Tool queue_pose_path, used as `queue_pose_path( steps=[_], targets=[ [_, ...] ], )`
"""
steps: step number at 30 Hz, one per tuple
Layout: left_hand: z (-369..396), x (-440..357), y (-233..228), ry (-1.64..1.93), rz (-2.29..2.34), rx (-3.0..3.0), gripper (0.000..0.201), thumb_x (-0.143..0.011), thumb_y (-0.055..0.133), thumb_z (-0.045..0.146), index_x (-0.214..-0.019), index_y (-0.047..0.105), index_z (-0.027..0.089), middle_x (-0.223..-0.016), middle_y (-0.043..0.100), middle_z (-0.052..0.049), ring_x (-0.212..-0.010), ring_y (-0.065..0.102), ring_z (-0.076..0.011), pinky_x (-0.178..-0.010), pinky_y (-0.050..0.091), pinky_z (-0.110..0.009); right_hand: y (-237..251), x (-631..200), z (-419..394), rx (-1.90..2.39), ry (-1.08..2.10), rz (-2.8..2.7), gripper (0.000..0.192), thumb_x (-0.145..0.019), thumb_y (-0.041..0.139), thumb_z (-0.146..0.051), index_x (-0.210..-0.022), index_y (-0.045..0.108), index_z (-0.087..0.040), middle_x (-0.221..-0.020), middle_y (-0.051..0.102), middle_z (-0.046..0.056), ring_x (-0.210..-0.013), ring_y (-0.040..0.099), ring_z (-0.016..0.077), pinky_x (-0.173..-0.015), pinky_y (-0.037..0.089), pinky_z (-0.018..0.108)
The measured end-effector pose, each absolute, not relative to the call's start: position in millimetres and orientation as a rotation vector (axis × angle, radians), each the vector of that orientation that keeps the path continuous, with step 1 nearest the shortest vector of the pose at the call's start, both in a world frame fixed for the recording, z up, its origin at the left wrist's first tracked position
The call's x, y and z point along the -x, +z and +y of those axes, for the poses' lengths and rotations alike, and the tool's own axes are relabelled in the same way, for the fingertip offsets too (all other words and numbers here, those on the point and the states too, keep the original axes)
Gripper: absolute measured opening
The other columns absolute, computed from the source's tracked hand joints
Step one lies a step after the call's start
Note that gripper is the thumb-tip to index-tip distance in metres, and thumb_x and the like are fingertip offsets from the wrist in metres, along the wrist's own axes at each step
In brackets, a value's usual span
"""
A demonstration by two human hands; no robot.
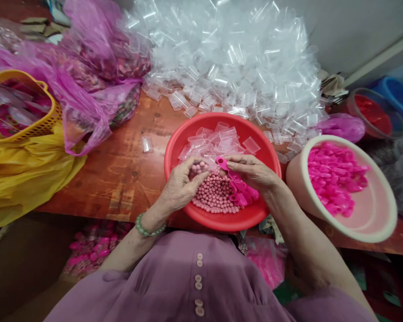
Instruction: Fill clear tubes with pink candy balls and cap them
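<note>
A: Head view, centre of frame. Both hands sit inside the red basin (221,219) on the desk (121,170).

B: States?

A: Right hand (251,172) is pinched narrow on a pink scoop (223,163), bowl end pointing to frame left, handle running back under the fingers. More pink scoops are tucked in the same palm, lower right of the hand. Left hand (181,185) is cupped and partly closed over the pink beads (216,194). It may hold a few beads or a clear piece, but I cannot tell what is inside.

B: Geometry between them?

A: Scoop tip lies just right of the left hand's fingertips, near touching. Long axis runs upper left to lower right in frame. The bead pile is directly below both hands, and the left hand is nearer to it.

B: Surroundings?

A: Clear plastic caps (218,141) in the basin's far half, with a big heap of them (231,58) top centre. White bowl of pink scoops (332,176) at right. Yellow basket (30,129) and pink bags (87,89) at upper left.
</note>
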State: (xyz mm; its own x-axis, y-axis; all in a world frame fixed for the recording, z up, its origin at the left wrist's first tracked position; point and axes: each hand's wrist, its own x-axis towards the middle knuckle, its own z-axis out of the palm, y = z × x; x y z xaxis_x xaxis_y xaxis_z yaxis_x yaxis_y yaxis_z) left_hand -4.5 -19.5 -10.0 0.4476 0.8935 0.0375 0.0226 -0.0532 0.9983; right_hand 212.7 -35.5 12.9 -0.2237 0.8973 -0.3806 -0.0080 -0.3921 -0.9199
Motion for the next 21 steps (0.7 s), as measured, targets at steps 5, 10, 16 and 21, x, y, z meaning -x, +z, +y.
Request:
queue_pose_path(
  steps=[5,10,16,21],
  targets=[
    [-20,4,-10,0.893,0.836,-1.487,0.018,-0.085,0.063,0.025,-0.102,0.061,0.017,-0.1,0.066,-0.004,-0.091,0.061,-0.0156,-0.085,0.047,-0.028,12,-205,-40,1.216,1.99,-0.942,0.03,-0.075,0.078,-0.038,-0.092,0.071,-0.014,-0.074,0.074,0.003,-0.048,0.059,0.0065,-0.047,0.048,0.017],
    [-21,3,-11,0.872,0.861,-1.435,0.016,-0.082,0.067,0.027,-0.092,0.06,0.017,-0.086,0.064,-0.001,-0.079,0.06,-0.0133,-0.075,0.048,-0.025,11,-193,-42,1.251,1.934,-1.033,0.031,-0.077,0.076,-0.04,-0.093,0.068,-0.015,-0.065,0.07,-0.002,-0.044,0.058,0.0061,-0.04,0.044,0.014],
    [-19,2,-8,0.891,0.912,-1.35,0.016,-0.076,0.07,0.024,-0.082,0.058,0.017,-0.076,0.059,0.002,-0.07,0.055,-0.0107,-0.069,0.047,-0.024,16,-179,-48,1.385,1.742,-1.064,0.031,-0.079,0.075,-0.041,-0.092,0.062,-0.017,-0.06,0.062,-0.005,-0.044,0.056,0.0061,-0.04,0.044,0.016],
    [-16,1,-5,0.937,0.917,-1.228,0.021,-0.071,0.073,0.025,-0.077,0.055,0.017,-0.073,0.055,0.003,-0.066,0.051,-0.009,-0.065,0.046,-0.022,18,-180,-62,1.351,1.426,-1.043,0.039,-0.066,0.086,-0.033,-0.094,0.063,-0.019,-0.099,0.069,0.003,-0.075,0.068,0.0115,-0.067,0.06,0.025]
  ],
)
